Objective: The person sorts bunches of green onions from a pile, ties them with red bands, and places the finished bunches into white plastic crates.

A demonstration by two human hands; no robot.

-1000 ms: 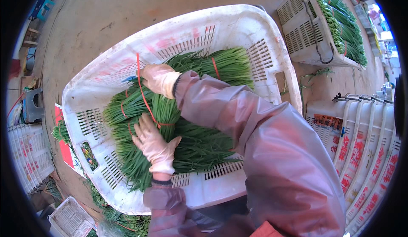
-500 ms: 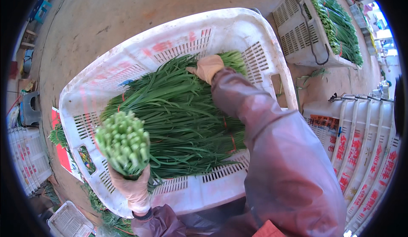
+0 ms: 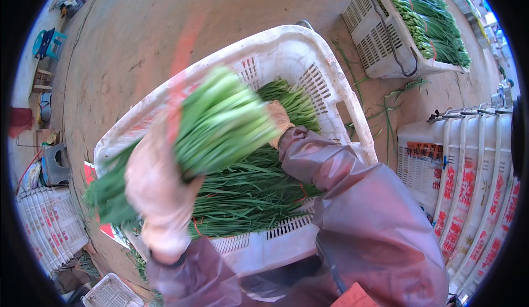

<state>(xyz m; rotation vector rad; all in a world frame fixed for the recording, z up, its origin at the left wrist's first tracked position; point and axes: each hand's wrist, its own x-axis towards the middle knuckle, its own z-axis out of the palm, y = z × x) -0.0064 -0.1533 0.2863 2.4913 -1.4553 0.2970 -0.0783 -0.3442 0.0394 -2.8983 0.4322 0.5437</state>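
Note:
My left hand (image 3: 157,191), gloved and smeared by motion, grips a bunch of garlic chives (image 3: 226,125). It is held tilted above a white plastic crate (image 3: 209,246), its pale cut stems pointing right and its dark leaves trailing left. A red streak, blurred, crosses the bunch. Inside the crate lie more garlic chives (image 3: 248,191), some tied with red bands. My right hand (image 3: 282,122), in a tan glove, is down in the crate beside the stem ends of another bunch (image 3: 300,106). Its fingers are mostly hidden behind the raised bunch.
A second white crate (image 3: 374,48), full of banded chives, stands at the far right. Stacked white crates (image 3: 468,180) are at the right, with more (image 3: 52,224) at the left. Loose leaves (image 3: 388,108) litter the floor. A grey stool (image 3: 57,163) stands at the left.
My left hand has raised the bunch and swung it up and right, turning the stems from facing me to pointing right. My right hand has moved slightly lower within the crate.

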